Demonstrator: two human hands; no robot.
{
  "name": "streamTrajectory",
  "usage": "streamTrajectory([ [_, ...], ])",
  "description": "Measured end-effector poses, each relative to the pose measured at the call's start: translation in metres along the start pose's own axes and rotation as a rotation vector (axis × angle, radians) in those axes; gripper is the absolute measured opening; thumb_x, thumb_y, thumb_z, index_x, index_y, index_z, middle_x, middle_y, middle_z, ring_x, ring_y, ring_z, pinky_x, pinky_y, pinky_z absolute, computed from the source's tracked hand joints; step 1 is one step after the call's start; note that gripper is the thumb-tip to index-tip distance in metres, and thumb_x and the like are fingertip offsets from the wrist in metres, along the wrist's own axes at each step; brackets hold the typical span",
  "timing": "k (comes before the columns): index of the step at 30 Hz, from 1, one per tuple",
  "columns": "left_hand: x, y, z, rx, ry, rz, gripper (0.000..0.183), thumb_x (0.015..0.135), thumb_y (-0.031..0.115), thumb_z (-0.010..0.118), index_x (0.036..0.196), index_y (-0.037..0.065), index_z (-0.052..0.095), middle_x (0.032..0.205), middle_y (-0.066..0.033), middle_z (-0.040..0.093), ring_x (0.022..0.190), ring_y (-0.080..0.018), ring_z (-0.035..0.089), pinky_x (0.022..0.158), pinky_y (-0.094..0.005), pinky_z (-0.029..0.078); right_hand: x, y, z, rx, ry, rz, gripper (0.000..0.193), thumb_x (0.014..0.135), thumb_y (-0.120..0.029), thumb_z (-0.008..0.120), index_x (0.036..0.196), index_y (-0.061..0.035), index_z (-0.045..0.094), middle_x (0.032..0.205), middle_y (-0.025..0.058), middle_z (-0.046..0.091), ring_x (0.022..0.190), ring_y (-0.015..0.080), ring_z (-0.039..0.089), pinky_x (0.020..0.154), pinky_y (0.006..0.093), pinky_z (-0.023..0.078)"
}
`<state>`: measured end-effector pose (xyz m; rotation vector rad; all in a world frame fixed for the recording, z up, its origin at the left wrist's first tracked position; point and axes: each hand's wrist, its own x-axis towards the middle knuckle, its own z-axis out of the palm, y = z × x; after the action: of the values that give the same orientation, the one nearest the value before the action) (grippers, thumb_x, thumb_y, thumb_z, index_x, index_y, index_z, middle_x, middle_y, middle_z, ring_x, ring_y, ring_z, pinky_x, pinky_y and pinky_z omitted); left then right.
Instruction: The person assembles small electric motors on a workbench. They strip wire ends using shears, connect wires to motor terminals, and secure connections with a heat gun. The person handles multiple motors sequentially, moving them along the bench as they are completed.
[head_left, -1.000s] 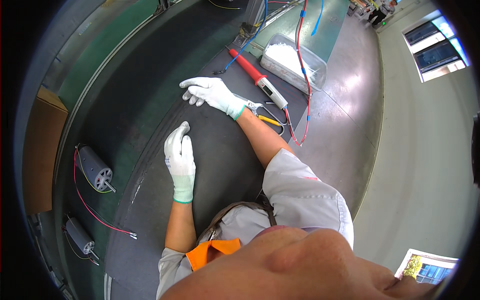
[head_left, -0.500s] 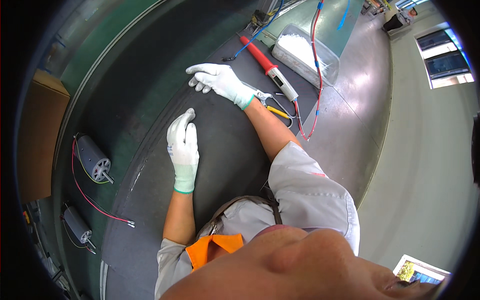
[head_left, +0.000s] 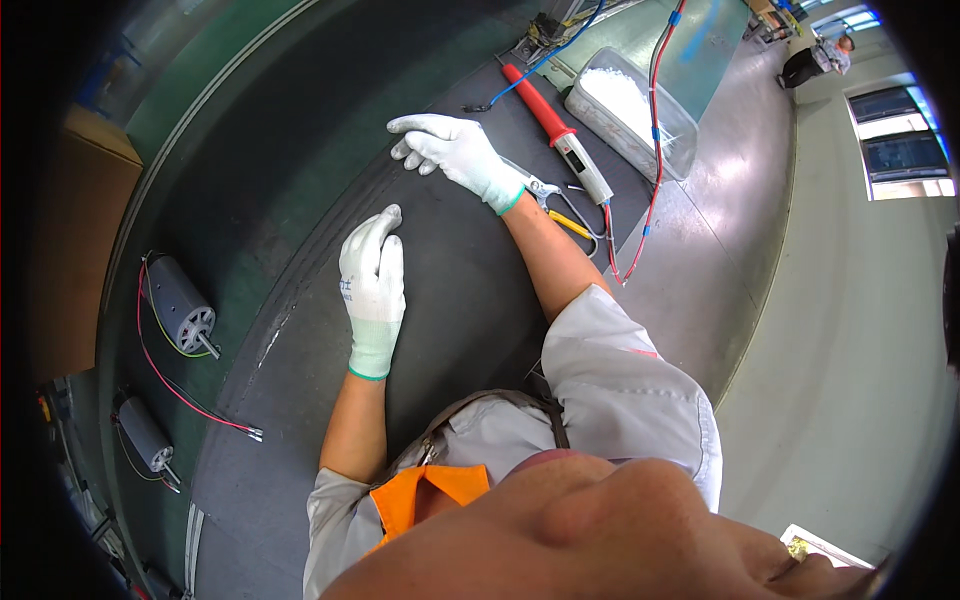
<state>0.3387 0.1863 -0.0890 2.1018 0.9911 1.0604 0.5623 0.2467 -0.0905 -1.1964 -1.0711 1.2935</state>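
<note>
Both gloved hands lie flat, fingers spread, holding nothing — left hand (head_left: pixel 372 285) mid-frame, right hand (head_left: pixel 452 152) above it near the pliers (head_left: pixel 560 210). Likely risk: a sleeve snagging the red wire (head_left: pixel 640 200).

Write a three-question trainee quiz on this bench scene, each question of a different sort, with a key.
1. True or false: the left hand grips the nearer grey motor.
2. Which lies closest to the right hand? A) the pliers B) the clear plastic box C) the cardboard box
3. Fill in: the tool with the red handle lies between the right hand and the ____.

Key
1. False: it rests flat on the dark mat, holding nothing.
2. A.
3. Clear plastic box.
</note>
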Motion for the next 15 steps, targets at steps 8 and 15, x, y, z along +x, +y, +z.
streamTrajectory([
  [8,0.0023,0.0029,0.0023,-0.014,-0.021,-0.056,0.031,0.103,0.009,0.05,0.129,0.0,0.065,0.125,-0.0129,0.067,0.119,-0.0238,0.061,0.107,-0.0364,0.045,0.0045,0.0039,-0.0014,0.0,0.021,-0.003,0.034,0.1,-0.013,0.058,0.132,-0.0028,0.065,0.102,0.0072,0.075,0.081,0.0083,0.067,0.069,0.0223,0.053],
  [15,0.0031,-0.0012,0.0094,0.005,-0.002,-0.054,0.029,0.101,0.009,0.053,0.125,0.002,0.067,0.123,-0.0119,0.069,0.116,-0.0275,0.061,0.105,-0.0398,0.044,0.0091,0.0079,-0.0016,0.022,0.052,-0.046,0.029,0.099,-0.01,0.058,0.124,-0.0029,0.07,0.094,0.0063,0.075,0.075,0.009,0.066,0.064,0.0236,0.054],
])
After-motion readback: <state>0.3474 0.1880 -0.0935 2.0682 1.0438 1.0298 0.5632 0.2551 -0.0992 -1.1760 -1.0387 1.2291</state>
